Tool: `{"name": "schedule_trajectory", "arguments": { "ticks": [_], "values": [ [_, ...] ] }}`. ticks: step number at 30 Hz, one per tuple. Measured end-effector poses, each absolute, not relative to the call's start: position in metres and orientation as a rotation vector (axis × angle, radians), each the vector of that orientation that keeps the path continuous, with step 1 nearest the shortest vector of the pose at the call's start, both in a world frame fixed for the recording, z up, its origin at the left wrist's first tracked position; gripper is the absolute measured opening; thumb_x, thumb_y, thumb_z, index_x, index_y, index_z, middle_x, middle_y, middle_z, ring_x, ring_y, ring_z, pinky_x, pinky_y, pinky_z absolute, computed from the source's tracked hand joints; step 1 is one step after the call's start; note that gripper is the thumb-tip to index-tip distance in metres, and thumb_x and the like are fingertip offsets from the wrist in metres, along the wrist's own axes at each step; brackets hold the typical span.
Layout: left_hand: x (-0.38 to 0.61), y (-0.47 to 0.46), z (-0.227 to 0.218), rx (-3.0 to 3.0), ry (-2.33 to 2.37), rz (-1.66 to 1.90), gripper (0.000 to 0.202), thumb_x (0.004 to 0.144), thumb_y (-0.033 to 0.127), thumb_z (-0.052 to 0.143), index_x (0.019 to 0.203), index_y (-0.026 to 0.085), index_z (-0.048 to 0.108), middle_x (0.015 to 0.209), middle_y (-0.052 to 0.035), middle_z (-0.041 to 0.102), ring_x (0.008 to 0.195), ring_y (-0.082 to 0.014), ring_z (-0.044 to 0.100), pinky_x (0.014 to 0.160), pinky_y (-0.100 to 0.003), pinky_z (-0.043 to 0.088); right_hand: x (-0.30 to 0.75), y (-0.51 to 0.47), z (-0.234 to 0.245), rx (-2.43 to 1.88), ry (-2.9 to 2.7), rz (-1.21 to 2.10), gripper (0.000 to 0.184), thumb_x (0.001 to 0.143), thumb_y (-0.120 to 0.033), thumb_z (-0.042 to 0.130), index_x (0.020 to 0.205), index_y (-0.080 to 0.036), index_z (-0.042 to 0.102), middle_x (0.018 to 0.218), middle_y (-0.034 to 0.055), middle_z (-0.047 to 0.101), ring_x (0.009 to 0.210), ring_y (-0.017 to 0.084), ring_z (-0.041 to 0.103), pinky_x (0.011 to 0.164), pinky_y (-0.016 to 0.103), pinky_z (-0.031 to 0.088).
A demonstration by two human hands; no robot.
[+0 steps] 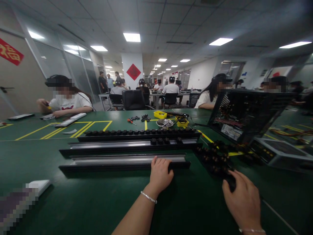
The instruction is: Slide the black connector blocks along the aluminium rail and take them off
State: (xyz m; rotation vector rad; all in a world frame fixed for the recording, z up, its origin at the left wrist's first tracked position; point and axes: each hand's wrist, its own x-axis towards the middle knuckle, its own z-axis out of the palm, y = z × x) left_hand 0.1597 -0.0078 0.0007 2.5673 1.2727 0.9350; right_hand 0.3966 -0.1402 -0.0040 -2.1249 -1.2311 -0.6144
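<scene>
My left hand (160, 173) rests on the front edge of the nearest long black rail (102, 163), fingers curled over it. My right hand (242, 199) reaches into a heap of small black round parts (215, 156) at the right and its fingers close on one black part (231, 182). Two more black rails lie behind: the middle rail (110, 145) carries a few black parts, and the far rail (139, 133) holds a full row of them.
An open black computer case (244, 114) stands at the right. Yellow trays (160, 114), a metal bowl (164, 123) and a screwdriver (131, 121) lie behind the rails. A person (63, 98) sits at the far left; others sit farther back. A white object (39, 186) lies near left.
</scene>
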Motion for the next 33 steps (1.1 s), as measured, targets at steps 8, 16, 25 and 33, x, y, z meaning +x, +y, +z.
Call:
{"name": "schedule_trajectory", "arguments": {
  "ticks": [8,16,25,33],
  "values": [
    [0.159,-0.001,0.004,2.538,1.214,0.931,0.032,0.074,0.023,0.058,0.105,0.028,0.056,0.098,0.0020,0.063,0.101,-0.0176,0.052,0.109,-0.043,0.017,0.340,-0.033,0.048,-1.727,-1.728,-0.519,0.041,0.083,-0.032,0.041,0.119,-0.016,0.049,0.118,0.0134,0.055,0.115,0.026,0.045,0.099,0.045,0.033],
    [0.157,0.004,0.002,2.482,1.112,0.945,0.039,0.073,0.028,0.056,0.112,0.029,0.053,0.107,0.0018,0.061,0.107,-0.0178,0.049,0.111,-0.042,0.014,0.313,0.092,0.065,-1.832,-2.286,-0.144,0.063,0.066,-0.030,0.063,0.126,-0.014,0.047,0.129,0.0133,0.050,0.121,0.026,0.042,0.103,0.039,0.031],
    [0.157,0.004,0.002,2.473,1.146,0.932,0.036,0.073,0.029,0.054,0.110,0.029,0.055,0.104,0.0004,0.060,0.105,-0.0185,0.049,0.111,-0.041,0.018,0.265,0.142,0.068,-1.793,-2.654,0.033,0.076,0.053,-0.038,0.072,0.123,-0.016,0.052,0.120,0.0138,0.057,0.108,0.029,0.054,0.090,0.037,0.042],
    [0.157,0.005,0.001,2.483,1.101,0.942,0.036,0.075,0.032,0.052,0.111,0.029,0.054,0.105,-0.0001,0.060,0.105,-0.0190,0.048,0.111,-0.042,0.016,0.247,0.151,0.067,-1.801,-2.721,0.065,0.076,0.052,-0.043,0.071,0.122,-0.021,0.051,0.111,0.0113,0.062,0.097,0.028,0.060,0.080,0.036,0.045]
  ]
}}
